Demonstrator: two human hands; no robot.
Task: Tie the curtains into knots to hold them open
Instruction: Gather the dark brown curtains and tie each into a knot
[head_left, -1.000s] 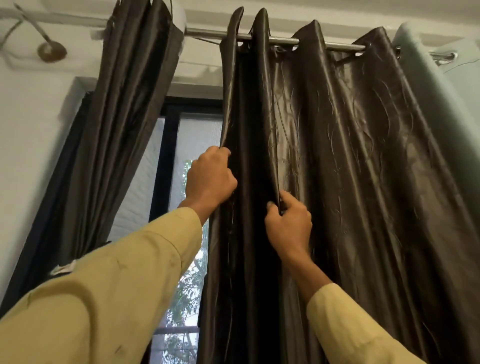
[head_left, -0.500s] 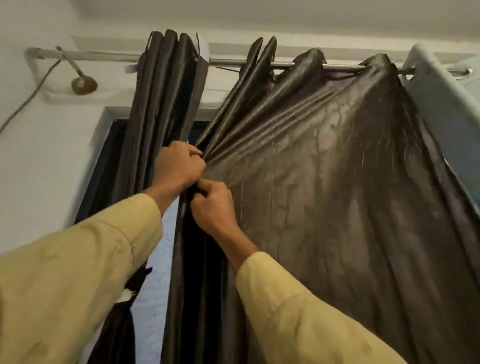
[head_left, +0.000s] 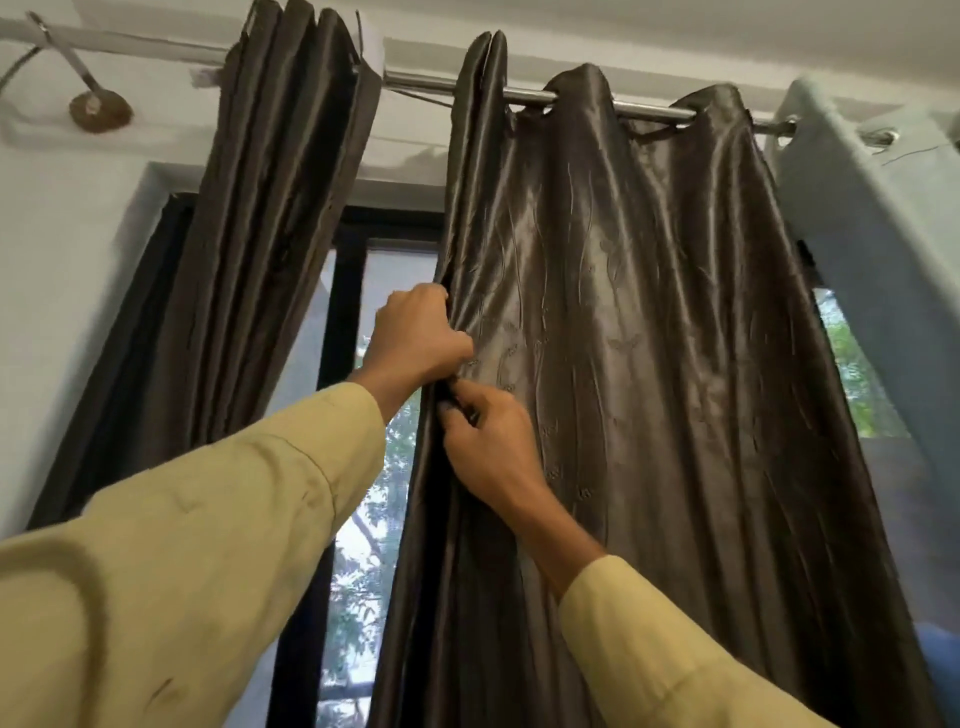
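the curtains (head_left: 649, 364) are glossy, satin-like dark brown cloth with raised wavy stitching, hung on a shiny metal rod (head_left: 571, 98); the sleeves (head_left: 208, 545) are matt pale-yellow cloth.

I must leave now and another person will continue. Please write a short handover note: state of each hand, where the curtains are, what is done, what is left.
Left hand: shut on the left edge of the right curtain.
Right hand: just below it, fingers pinching the same edge.
Right curtain: hangs spread on the rod, no knot.
Left curtain: hangs gathered into folds at the left of the window; no knot shows in the visible part.
Done: edge gripped only.
Left: gather the right curtain, knot it; check the left one lower down.
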